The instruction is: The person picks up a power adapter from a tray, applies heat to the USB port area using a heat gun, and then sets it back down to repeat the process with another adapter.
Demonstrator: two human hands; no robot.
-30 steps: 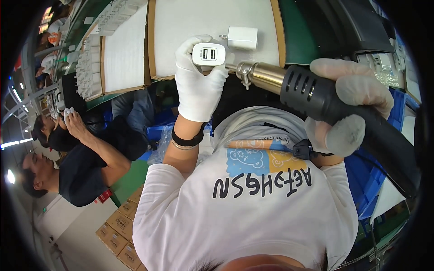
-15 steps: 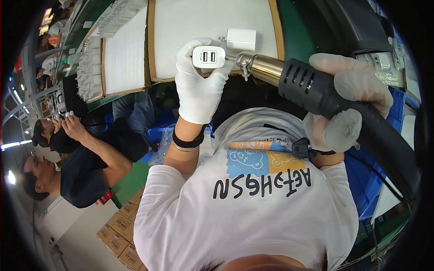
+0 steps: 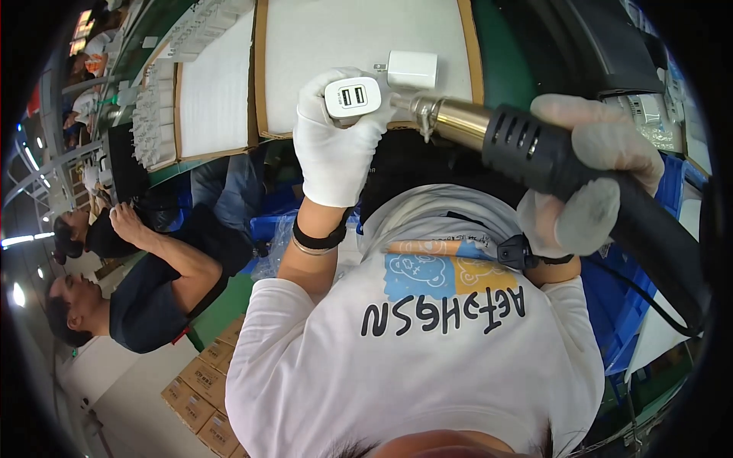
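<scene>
a person's left hand [image 3: 332, 164], in a white fabric glove, curls around a white two-port charger [image 3: 353, 97], held near the front edge of a white-lined tray [image 3: 351, 38] with its ports turned to the viewer. the right hand [image 3: 615, 145], in a thin translucent glove, is wrapped around a black hot-air gun [image 3: 527, 149]. the gun's metal nozzle [image 3: 460, 122] points left at the held charger, its tip just beside it; whether they touch, i cannot tell. behind the nozzle, a second white charger [image 3: 413, 69] lies on the tray, prongs to the left. further left are a co-worker in a dark shirt [image 3: 153, 305] and, lower down, stacked brown boxes [image 3: 200, 393]. blue bins [image 3: 611, 313] stand at the right.
</scene>
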